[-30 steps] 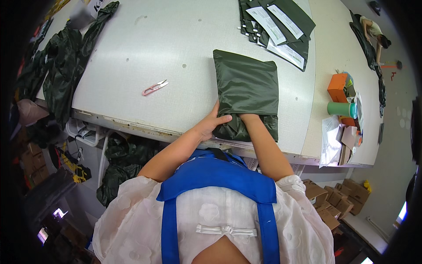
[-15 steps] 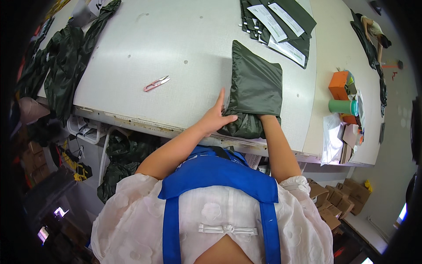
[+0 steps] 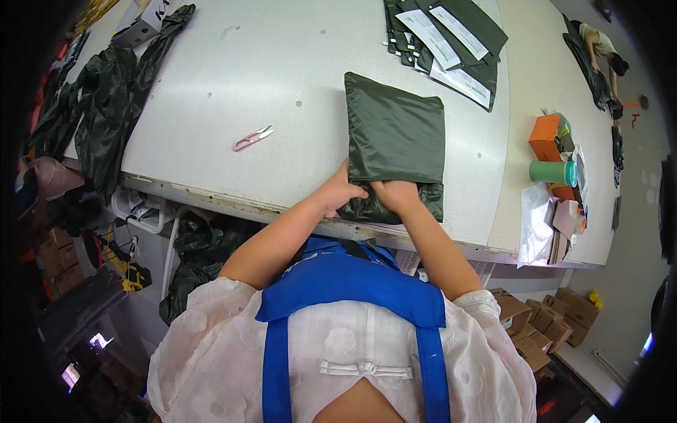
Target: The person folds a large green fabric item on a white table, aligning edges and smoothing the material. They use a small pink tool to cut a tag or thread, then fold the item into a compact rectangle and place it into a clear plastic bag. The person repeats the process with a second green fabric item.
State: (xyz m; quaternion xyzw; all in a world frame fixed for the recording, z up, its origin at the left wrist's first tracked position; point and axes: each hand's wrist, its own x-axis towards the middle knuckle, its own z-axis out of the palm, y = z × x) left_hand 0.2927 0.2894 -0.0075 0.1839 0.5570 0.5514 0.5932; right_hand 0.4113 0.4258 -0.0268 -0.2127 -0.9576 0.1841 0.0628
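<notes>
A dark green fabric pouch (image 3: 396, 130) lies near the table's front edge, its fabric slightly wrinkled. Along its lower part runs an opening, with loose, shiny dark green fabric (image 3: 374, 210) below. At the pouch's lower left edge, my left hand (image 3: 336, 192) grips the fabric, thumb on top and the other fingers partly hidden by the cloth. The fingers of my right hand (image 3: 399, 196) reach under the lip of the opening, so their tips are out of sight. Left of the pouch, a pair of red-handled thread snips (image 3: 252, 138) rests on the table.
Flat dark packages (image 3: 451, 42) with white labels overlap at the far right of the table (image 3: 233, 77). Dark shiny fabric (image 3: 106, 106) hangs over its left end. An orange box (image 3: 545, 137) and a green cylinder (image 3: 550, 171) stand at right. Another person (image 3: 599, 46) works beyond.
The pouch has shifted left and now lies straighter. My right hand has moved left from the pouch's lower right corner to the middle of the opening. My left hand has shifted slightly left.
</notes>
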